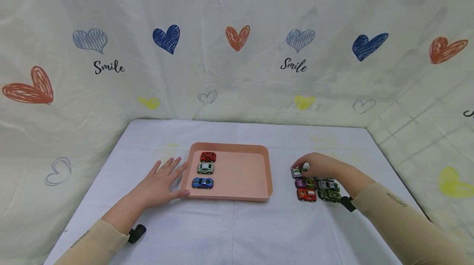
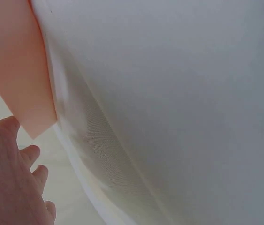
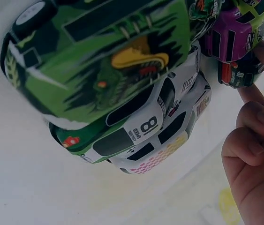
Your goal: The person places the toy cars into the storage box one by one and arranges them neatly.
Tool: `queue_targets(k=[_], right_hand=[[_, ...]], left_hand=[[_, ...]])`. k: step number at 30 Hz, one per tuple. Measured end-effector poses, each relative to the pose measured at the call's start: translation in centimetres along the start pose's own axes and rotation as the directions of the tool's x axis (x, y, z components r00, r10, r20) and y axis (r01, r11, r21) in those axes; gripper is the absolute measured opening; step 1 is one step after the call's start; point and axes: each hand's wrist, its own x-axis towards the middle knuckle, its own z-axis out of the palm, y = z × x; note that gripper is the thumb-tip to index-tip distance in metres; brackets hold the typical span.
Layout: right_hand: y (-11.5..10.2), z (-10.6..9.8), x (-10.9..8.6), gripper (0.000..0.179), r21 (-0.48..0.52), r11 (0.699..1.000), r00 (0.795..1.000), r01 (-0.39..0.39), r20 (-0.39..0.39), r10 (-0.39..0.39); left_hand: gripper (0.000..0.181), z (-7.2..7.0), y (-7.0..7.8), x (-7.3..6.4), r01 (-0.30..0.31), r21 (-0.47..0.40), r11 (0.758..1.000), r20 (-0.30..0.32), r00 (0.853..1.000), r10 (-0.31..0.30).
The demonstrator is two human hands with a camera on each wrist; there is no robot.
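My left hand lies with fingers spread at the left side of a pink tray, thumb at the near left corner. A red toy car, a pale green toy car and a blue toy car form a column inside its left part. To the right of the tray, my right hand pinches a small toy car between thumb and finger; its side looks dark with red in the right wrist view. Just nearer me are a purple-and-yellow car and a red car.
Beside those cars sit a green car with a crocodile print, a white-and-green car marked 18 and a white car with a pink checked pattern. White cloth covers the table. A heart-printed curtain hangs behind it.
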Motion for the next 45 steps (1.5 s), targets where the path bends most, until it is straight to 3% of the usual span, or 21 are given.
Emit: queue_targets(k=[19, 33, 45], right_hand=[[0.8, -2.6, -0.1, 0.038, 0.157, 0.987, 0.999, 0.033, -0.035, -0.028], [-2.7, -4.9, 0.9, 0.038, 0.188, 0.982, 0.999, 0.037, -0.003, -0.037], [-7.8, -5.4, 2.8, 0.038, 0.186, 0.979, 0.996, 0.088, 0.005, -0.09]], left_hand=[[0.102, 0.2, 0.0, 0.1, -0.002, 0.0, 1.0, -0.01, 1.0, 0.002], [0.099, 0.2, -0.1, 0.1, 0.002, -0.002, 1.0, -0.009, 1.0, -0.002], [0.097, 0.2, 0.2, -0.1, -0.002, -0.021, 1.0, -0.017, 1.0, 0.001]])
